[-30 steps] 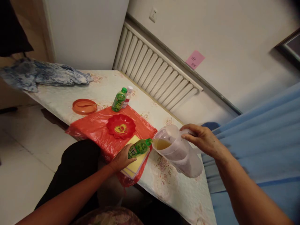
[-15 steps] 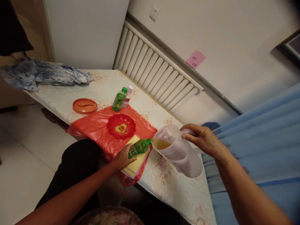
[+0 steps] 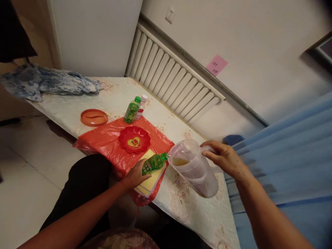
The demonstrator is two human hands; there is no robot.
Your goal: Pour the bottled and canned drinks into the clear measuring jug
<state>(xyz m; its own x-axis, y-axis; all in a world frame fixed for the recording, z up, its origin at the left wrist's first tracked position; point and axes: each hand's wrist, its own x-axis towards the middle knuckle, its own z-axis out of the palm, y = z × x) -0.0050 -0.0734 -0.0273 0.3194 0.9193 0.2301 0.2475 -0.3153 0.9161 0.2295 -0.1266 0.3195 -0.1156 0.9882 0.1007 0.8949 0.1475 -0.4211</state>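
Your left hand (image 3: 136,175) is wrapped around a green bottle (image 3: 155,164), tilted, neck at the rim of the jug (image 3: 197,173); can't tell if they touch. The bottle sits above a yellow stack (image 3: 153,180) at the near edge of the bench (image 3: 199,221). Your right hand (image 3: 225,157) has its fingers and thumb closed on the jug's handle. Jug is translucent, tipped toward the bottle, with yellowish liquid (image 3: 180,162) inside, near the bench's right edge; can't tell if its base rests on the bench. Past the stack, a red plastic bag (image 3: 100,138) reaches the near edge, scalloped red plate (image 3: 134,140) on it. Orange lid (image 3: 93,118) lies near the bag, by the near edge. Farther back, a second green bottle (image 3: 131,111) stands capped beside a white-capped bottle (image 3: 141,110), toward the far edge. Patterned cloth (image 3: 61,81) lies across the far left corner.
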